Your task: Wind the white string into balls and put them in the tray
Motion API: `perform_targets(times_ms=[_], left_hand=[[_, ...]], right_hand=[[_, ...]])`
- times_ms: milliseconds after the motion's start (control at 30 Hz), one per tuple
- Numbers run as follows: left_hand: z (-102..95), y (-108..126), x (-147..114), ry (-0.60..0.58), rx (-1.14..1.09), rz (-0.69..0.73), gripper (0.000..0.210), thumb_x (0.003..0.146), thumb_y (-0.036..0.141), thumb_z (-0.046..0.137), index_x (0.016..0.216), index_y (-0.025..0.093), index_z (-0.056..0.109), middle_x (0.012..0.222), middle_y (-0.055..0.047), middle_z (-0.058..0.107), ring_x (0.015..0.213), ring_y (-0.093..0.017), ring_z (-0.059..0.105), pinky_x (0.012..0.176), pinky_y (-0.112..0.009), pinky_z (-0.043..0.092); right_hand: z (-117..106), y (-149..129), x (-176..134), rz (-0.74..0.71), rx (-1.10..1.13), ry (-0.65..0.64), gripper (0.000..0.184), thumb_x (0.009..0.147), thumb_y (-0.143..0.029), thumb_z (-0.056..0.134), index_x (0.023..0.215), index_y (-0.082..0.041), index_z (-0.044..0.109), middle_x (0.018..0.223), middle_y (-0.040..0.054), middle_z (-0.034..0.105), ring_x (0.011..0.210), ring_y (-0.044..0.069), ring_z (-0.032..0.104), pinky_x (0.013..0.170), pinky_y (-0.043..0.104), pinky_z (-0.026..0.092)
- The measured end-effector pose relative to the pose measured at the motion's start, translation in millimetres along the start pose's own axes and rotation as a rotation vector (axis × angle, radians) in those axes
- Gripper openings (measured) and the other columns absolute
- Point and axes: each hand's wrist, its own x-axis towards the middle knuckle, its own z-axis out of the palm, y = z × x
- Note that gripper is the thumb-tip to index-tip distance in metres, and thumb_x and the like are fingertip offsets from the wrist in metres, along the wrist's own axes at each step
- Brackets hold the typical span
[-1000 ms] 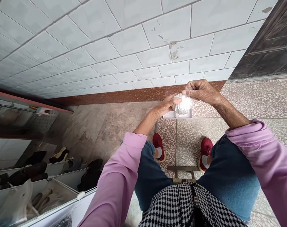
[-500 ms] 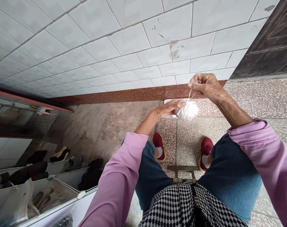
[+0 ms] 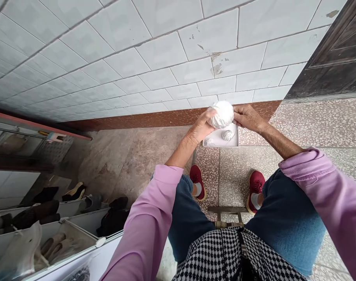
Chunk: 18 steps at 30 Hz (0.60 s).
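Note:
A large white ball of string (image 3: 223, 114) is held up in front of the wall's base, its surface wound and slightly glossy. My left hand (image 3: 205, 124) is closed around its left side, thumb on the near face. At the ball's right edge is my right hand (image 3: 246, 118), fingers pinched together and close against it. The strand in those fingers can hardly be made out now. Below the ball, a shallow white tray (image 3: 215, 146) lies on the floor with a small white-and-grey ball (image 3: 227, 135) and a crumpled white bit (image 3: 209, 142) in it.
A tiled wall (image 3: 154, 54) rises ahead, with a dark wooden door (image 3: 333, 58) at right. My red shoes (image 3: 197, 181) stand apart on the speckled floor, near a low wooden bar (image 3: 226, 209). Open shoe bins (image 3: 63, 242) stand at lower left.
The ball has moved up and left and turned in my left hand. My right hand has come down from the stretched strand to the ball's edge. More of the tray shows.

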Motion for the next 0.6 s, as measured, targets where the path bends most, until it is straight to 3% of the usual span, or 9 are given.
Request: perform_targets(times_ms=[133, 233, 333, 467, 600], left_hand=[[-7.7, -3.0, 8.4, 0.177, -0.051, 0.108, 0.091, 0.074, 0.077, 0.088, 0.144, 0.024, 0.065, 0.131, -0.017, 0.075, 0.145, -0.044, 0.062, 0.100, -0.051, 0.064], [-13.4, -7.3, 10.7, 0.270, -0.019, 0.135, 0.078, 0.071, 0.069, 0.093, 0.132, 0.026, 0.069, 0.128, -0.014, 0.076, 0.139, -0.041, 0.065, 0.099, -0.048, 0.062], [-14.9, -9.6, 9.0, 0.343, 0.071, 0.100, 0.072, 0.066, 0.061, 0.097, 0.122, 0.026, 0.068, 0.126, -0.012, 0.077, 0.127, -0.035, 0.070, 0.096, -0.044, 0.061], [-12.1, -9.8, 5.2, 0.339, 0.197, 0.047, 0.071, 0.066, 0.053, 0.099, 0.123, 0.025, 0.068, 0.128, -0.011, 0.078, 0.121, -0.031, 0.073, 0.098, -0.042, 0.060], [-7.0, -9.8, 1.8, 0.202, 0.220, 0.002, 0.070, 0.069, 0.054, 0.099, 0.125, 0.024, 0.072, 0.126, -0.011, 0.080, 0.122, -0.033, 0.074, 0.100, -0.043, 0.059]], right_hand=[[18.0, -9.1, -5.4, -0.060, -0.154, -0.113, 0.027, 0.102, -0.033, 0.073, 0.078, -0.020, 0.074, 0.061, -0.0019, 0.062, 0.058, 0.012, 0.053, 0.062, 0.031, 0.039], [32.2, -20.6, -11.6, -0.115, -0.161, -0.199, 0.026, 0.102, -0.031, 0.072, 0.079, -0.019, 0.074, 0.063, -0.0010, 0.065, 0.060, 0.013, 0.056, 0.065, 0.031, 0.041], [34.0, -32.6, -15.3, -0.177, -0.122, -0.183, 0.030, 0.104, -0.038, 0.072, 0.081, -0.020, 0.073, 0.067, -0.0002, 0.066, 0.062, 0.014, 0.056, 0.065, 0.031, 0.040], [18.7, -42.3, -14.5, -0.181, -0.060, -0.041, 0.043, 0.103, -0.055, 0.078, 0.076, -0.021, 0.068, 0.063, -0.0026, 0.055, 0.061, 0.013, 0.047, 0.061, 0.032, 0.036], [1.5, -42.0, -11.2, -0.174, 0.005, 0.058, 0.053, 0.097, -0.065, 0.084, 0.073, -0.022, 0.063, 0.062, -0.0032, 0.050, 0.061, 0.013, 0.042, 0.057, 0.031, 0.033]])
